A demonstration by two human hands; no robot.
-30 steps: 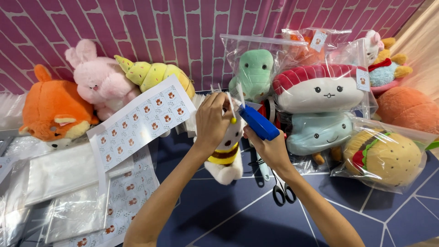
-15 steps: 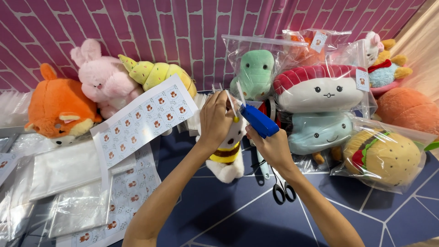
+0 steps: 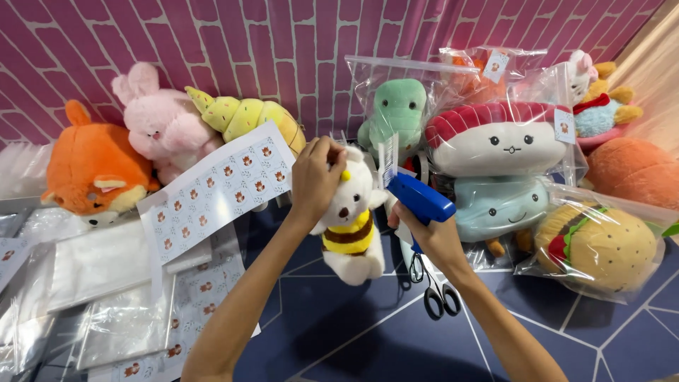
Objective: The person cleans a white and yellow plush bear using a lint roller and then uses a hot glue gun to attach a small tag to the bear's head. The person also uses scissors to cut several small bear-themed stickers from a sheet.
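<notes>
Our left hand (image 3: 316, 175) gripped the bee plush (image 3: 348, 219) at centre; our right hand (image 3: 431, 237) clasped the blue tagging gun (image 3: 419, 197). At right, clear bags (image 3: 566, 127) held a sushi plush (image 3: 498, 138) and burger plush (image 3: 598, 244).

white sticker sheet (image 3: 219, 189) with small orange marks leans left of centre — clear plastic bags (image 3: 106, 262) lie flat below; bagged plush toys (image 3: 601, 244) — white tags (image 3: 564, 126) — right.
</notes>
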